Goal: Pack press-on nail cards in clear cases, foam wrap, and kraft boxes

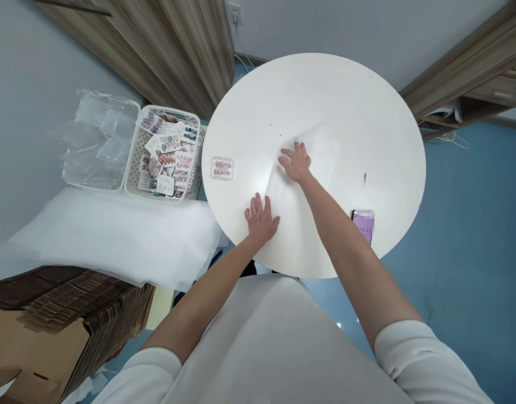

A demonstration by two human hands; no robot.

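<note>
White sheet (pixel 300 224) is spread on table (pixel 325 90), pressed flat by left hand (pixel 261 216) and right hand (pixel 297 160), palms open, nothing gripped. Nail box (pixel 222 168) is seen left, off the sheet.

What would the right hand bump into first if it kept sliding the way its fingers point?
Probably nothing. The right hand lies flat on the white sheet. Ahead of its fingers I see only bare table up to the rim. The nail box sits off to the side.
</note>
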